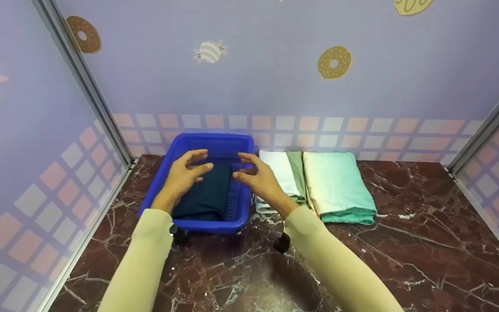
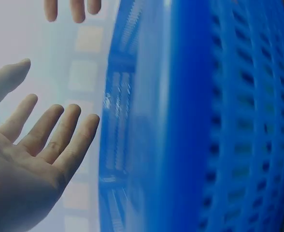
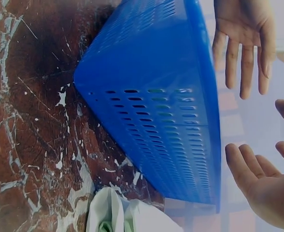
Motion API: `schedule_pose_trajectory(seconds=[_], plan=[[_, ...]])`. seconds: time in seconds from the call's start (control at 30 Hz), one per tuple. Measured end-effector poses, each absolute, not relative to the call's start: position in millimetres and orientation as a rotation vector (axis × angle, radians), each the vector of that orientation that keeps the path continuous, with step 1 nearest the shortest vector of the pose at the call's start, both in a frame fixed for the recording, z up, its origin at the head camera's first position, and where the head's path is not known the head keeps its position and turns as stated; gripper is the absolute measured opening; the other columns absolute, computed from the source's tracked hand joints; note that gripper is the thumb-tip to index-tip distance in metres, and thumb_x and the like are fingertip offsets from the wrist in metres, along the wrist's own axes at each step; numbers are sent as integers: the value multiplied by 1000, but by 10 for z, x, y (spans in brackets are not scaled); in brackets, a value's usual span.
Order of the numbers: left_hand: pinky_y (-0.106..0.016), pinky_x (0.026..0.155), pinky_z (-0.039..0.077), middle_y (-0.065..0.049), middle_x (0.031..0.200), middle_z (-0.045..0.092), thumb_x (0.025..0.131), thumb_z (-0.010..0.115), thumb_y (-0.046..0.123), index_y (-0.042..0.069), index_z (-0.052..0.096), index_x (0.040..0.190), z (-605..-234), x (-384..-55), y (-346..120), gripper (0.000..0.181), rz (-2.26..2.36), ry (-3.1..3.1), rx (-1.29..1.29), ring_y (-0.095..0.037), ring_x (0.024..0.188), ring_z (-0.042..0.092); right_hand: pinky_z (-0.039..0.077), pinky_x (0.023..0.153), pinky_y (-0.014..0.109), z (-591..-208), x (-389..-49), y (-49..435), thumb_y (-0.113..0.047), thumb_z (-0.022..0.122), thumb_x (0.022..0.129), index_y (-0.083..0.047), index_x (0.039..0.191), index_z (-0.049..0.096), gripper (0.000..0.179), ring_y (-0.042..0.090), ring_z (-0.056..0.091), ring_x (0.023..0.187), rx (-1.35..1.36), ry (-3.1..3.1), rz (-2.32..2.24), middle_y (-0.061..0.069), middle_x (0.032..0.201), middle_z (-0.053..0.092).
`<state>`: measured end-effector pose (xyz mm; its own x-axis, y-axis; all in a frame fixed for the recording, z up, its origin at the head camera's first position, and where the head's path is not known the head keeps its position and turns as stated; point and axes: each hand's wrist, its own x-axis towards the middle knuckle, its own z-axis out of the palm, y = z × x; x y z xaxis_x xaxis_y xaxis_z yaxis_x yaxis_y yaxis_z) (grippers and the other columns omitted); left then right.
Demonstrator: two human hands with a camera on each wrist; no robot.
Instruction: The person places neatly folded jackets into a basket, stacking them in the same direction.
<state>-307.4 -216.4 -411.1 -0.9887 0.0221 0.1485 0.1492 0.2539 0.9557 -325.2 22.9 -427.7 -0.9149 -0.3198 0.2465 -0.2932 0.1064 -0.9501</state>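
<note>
A blue plastic basket [image 1: 217, 226] with slotted sides stands on the table, and a folded dark navy cloth [image 1: 208, 195] lies inside it. Over the basket's left part hovers my left hand [image 1: 183, 173], fingers spread and relaxed, holding nothing. My right hand [image 1: 260, 175] hangs above the basket's right rim with its fingers loosely extended, also holding nothing. The palms face each other across a gap. In the right wrist view both the left hand [image 3: 243, 43] and right hand [image 3: 267, 183] show above the basket's rim.
Right of the basket lies a folded white and green cloth [image 1: 280, 173]. Beside it rests a folded pale-to-turquoise cloth [image 1: 340, 186]. The dark red marbled table [image 1: 414, 242] meets patterned lilac walls [image 1: 271, 73] at the back and both sides.
</note>
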Motion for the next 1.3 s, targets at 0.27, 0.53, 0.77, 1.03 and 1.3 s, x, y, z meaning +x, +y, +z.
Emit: schedule_pose_trajectory(seconds=[0.27,0.53,0.77,1.03,1.3], plan=[[-55,101,53,-14,149,60,100,77,21,4,60,148,-4077,-2958,-1836,53,-1861,-2326,-247,-33,125,64,59,94,45,-4308,-3152,487,-9,77,95,-3,151,56,60,43,66,123,-686,2373,-2037,21,144,61],[-49,100,54,-9,146,63,99,78,24,9,64,145,-4105,-2804,-1639,50,-1808,-2295,-266,-27,121,67,57,98,48,-4318,-3062,749,-9,76,96,-2,151,56,59,43,63,125,-702,2384,-2089,19,148,57],[-53,100,54,-11,142,66,95,82,23,7,67,141,-4151,-2734,-1431,51,-1732,-2266,-289,-32,122,66,57,99,49,-4349,-2980,969,-7,78,95,-2,150,57,58,40,63,126,-647,2438,-2115,19,148,58],[-52,102,54,-12,143,65,94,82,22,7,66,141,-4253,-2660,-1214,52,-1725,-2255,-343,-38,125,65,56,98,44,-4456,-2891,1219,-4,76,97,3,150,55,58,43,60,129,-624,2440,-2188,21,148,58],[-49,97,57,-10,145,64,95,81,22,9,66,142,-4296,-2587,-1040,51,-1749,-2217,-393,-36,126,64,56,95,32,-4528,-2838,1379,-3,75,98,-1,150,57,55,43,57,132,-574,2416,-2254,20,149,57]])
